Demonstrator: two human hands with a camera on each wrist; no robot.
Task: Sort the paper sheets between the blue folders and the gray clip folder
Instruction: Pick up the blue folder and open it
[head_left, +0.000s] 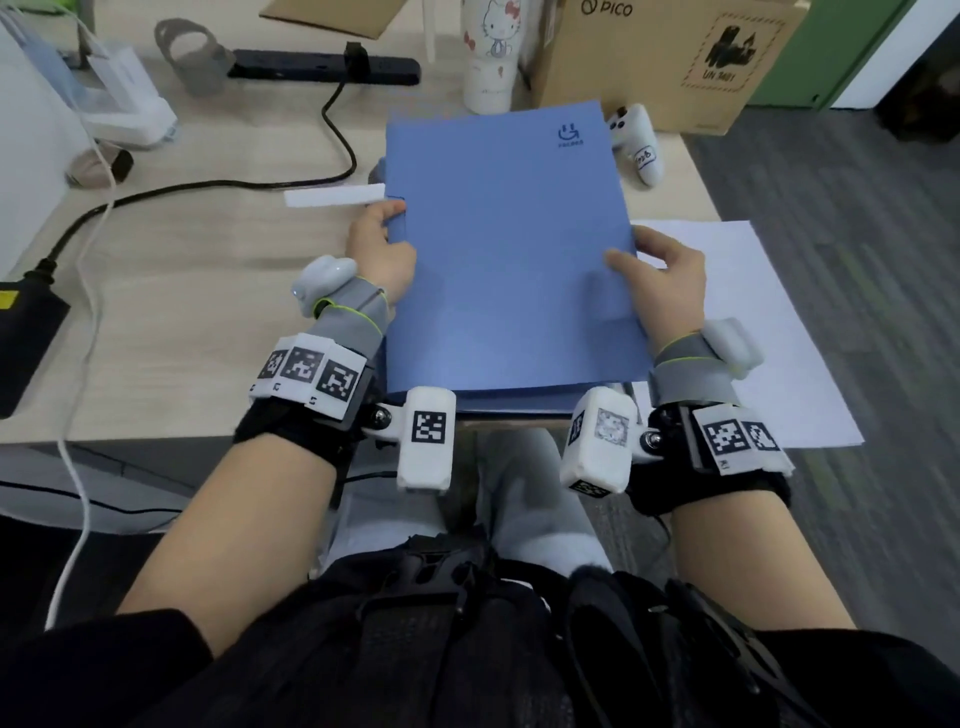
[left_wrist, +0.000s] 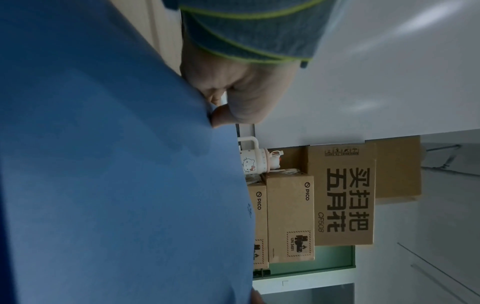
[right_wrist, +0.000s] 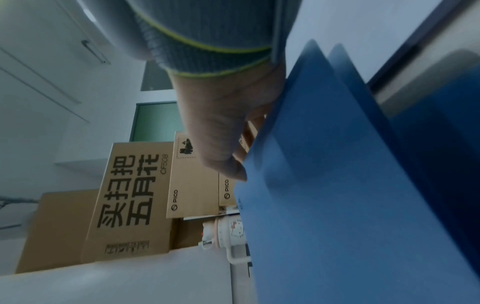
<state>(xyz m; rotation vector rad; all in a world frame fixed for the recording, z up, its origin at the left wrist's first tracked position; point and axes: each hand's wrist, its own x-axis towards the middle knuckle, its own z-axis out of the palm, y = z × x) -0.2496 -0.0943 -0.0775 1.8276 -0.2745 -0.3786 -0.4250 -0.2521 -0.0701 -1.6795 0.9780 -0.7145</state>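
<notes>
Two hands, left hand (head_left: 382, 249) and right hand (head_left: 665, 283), fingers pinching blue folder (head_left: 511, 249) edges above white sheet (head_left: 753, 332); loose pinch could let contents slide out.

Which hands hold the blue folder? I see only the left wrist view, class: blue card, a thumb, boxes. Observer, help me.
Observer: Both. In the head view the left hand grips the left edge of the blue folder, and the right hand grips its right edge.
Operator: Is any loose paper nearby?
Observer: Yes, a white paper sheet lies on the desk under the right hand.
Operator: Is there only one blue folder?
Observer: No. The right wrist view shows two blue corners side by side, and the head view shows another blue edge under the held folder.
</notes>
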